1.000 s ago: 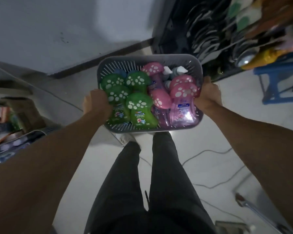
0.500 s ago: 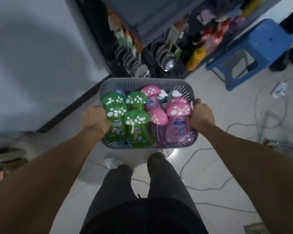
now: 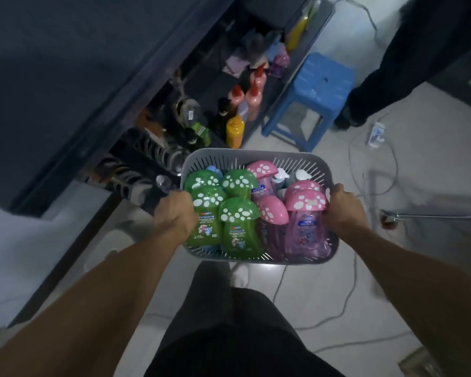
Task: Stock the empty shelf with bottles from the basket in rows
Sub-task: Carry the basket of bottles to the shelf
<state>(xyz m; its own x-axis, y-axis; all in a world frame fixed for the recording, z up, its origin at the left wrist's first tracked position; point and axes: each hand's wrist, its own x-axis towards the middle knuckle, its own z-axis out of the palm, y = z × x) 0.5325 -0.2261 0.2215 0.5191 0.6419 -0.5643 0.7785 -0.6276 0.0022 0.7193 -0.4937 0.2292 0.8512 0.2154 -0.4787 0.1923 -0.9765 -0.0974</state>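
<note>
Beside a dark shelving unit (image 3: 147, 85), a person's left hand (image 3: 174, 213) curls tight round the left rim of a grey slotted basket (image 3: 256, 153) held above the tiled floor (image 3: 337, 295). Green mushroom-capped bottles (image 3: 237, 229) fill its left half and pink mushroom-capped bottles (image 3: 305, 221) its right. The right hand (image 3: 343, 210) grips the opposite rim, with a blue plastic stool (image 3: 321, 85) beyond.

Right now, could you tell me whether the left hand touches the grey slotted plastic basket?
Touching: head view shows the left hand gripping the grey basket by its rim.
</note>
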